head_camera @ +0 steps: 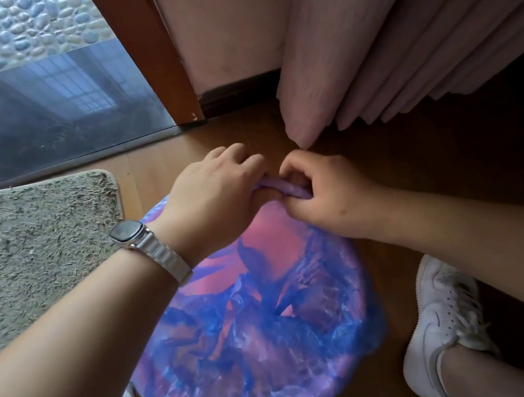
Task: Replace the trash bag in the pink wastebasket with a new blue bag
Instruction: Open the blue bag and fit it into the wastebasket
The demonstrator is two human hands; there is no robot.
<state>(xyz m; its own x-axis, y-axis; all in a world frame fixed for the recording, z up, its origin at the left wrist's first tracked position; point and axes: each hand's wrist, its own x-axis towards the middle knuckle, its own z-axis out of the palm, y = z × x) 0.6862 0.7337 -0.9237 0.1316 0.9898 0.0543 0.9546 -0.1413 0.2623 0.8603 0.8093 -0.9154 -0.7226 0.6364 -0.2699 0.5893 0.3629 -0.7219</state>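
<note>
The pink wastebasket [274, 241] stands on the wooden floor between my feet, seen from above. A thin blue bag [242, 342] lines its inside and is folded over the near and right rim. At the far rim, my left hand [216, 198] and my right hand [325, 195] meet, and both pinch a bunched strip of the bag's edge [281, 186] between fingers and thumb. A watch sits on my left wrist. The far rim itself is hidden under my hands.
A shaggy grey mat [31, 248] lies left of the basket. Pink curtains [401, 49] hang at the back right, a glass door with a brown frame [159, 60] behind. My white shoes [444, 317] flank the basket on the floor.
</note>
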